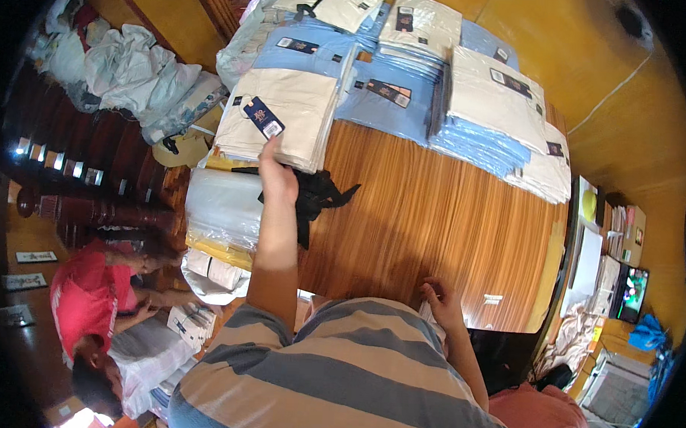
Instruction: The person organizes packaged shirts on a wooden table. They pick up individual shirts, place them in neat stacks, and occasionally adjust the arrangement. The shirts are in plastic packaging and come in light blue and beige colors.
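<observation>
Fingers of the person's left hand (277, 174) stretch nearly flat onto the front edge of a stack of folded cream cloth pieces with dark hang tags (274, 115), pinching nothing that can be seen, beside a heap of clear plastic sleeves (222, 205) and loose black cords (317, 195). Right hand (440, 301) rests loosely curled and empty at the near edge of the brown wooden table (435, 218). Many cream and light-blue stacks (410, 71) already stand along the far side, so most sorting looks finished.

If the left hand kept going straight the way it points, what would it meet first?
Most likely the stack of cream folded garments. The left hand already reaches its near edge, fingers by the dark hang tag; whether they touch is unclear.
</observation>
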A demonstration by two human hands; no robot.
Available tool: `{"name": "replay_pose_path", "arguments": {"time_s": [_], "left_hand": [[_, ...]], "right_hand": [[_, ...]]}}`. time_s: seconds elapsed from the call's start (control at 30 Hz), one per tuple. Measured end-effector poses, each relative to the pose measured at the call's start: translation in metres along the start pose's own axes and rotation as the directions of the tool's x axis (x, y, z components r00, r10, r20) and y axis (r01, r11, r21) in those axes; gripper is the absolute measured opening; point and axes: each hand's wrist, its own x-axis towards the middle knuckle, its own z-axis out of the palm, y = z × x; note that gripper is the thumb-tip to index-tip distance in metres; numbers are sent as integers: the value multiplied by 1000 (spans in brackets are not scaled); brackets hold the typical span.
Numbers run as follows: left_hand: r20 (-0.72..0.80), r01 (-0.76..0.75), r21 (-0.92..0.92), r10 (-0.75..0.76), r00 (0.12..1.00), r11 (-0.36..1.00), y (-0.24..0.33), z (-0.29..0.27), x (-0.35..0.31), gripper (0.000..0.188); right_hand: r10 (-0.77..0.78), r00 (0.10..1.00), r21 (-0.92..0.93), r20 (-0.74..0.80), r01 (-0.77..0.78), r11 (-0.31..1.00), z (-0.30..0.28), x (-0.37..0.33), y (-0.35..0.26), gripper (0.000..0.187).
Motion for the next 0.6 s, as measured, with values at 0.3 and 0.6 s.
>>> {"name": "replay_pose_path", "arguments": {"time_s": [0.3, 0.6], "left_hand": [[480, -556, 747, 284, 830, 364, -35, -44, -164, 92], [723, -744, 618, -189, 664, -253, -86, -97, -205, 83]], "right_hand": [[-48, 996, -131, -76, 38, 991, 19, 10, 16, 34], [-516, 854, -756, 60, 376, 536, 67, 87, -55, 76]]}}
